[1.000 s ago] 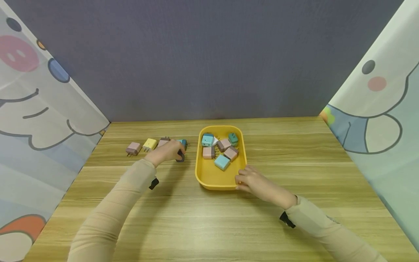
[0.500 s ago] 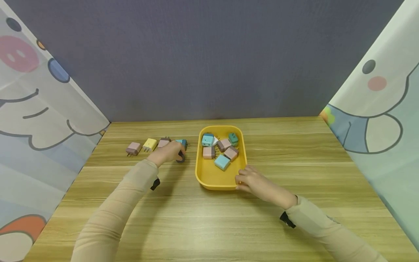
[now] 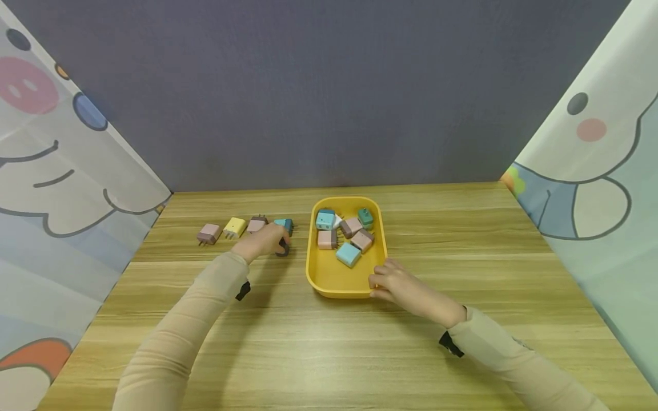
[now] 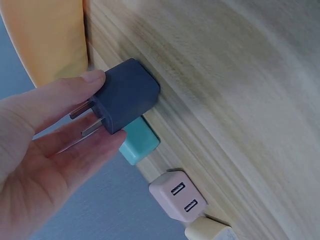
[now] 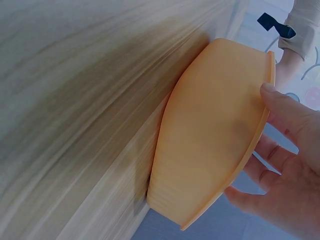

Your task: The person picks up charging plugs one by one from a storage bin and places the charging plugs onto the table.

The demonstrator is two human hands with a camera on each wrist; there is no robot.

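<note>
My left hand [image 3: 259, 241] pinches a dark charger plug [image 4: 127, 95] between thumb and fingers, left of the yellow bin [image 3: 341, 294]. In the left wrist view the plug's two metal prongs point back toward the palm. Just behind it is a teal-blue charger [image 3: 284, 225], first from the right in a row. A pink charger [image 4: 179, 196] and a pale yellow one [image 4: 207, 230] come after it. My right hand [image 3: 403, 288] grips the bin's near right corner; the right wrist view shows the thumb outside the orange-looking wall [image 5: 210, 125] and fingers over the rim.
Inside the bin lie several chargers, among them a light blue one [image 3: 348, 254], pink ones and a green one [image 3: 365, 217]. Another pink charger [image 3: 209, 234] ends the row at left. A grey wall [image 3: 329, 103] rises behind the wooden table [image 3: 319, 354].
Almost nothing differs. My left hand keeps the dark charger plug at nearly the same spot, and the right hand stays on the bin; the head view has shifted very slightly.
</note>
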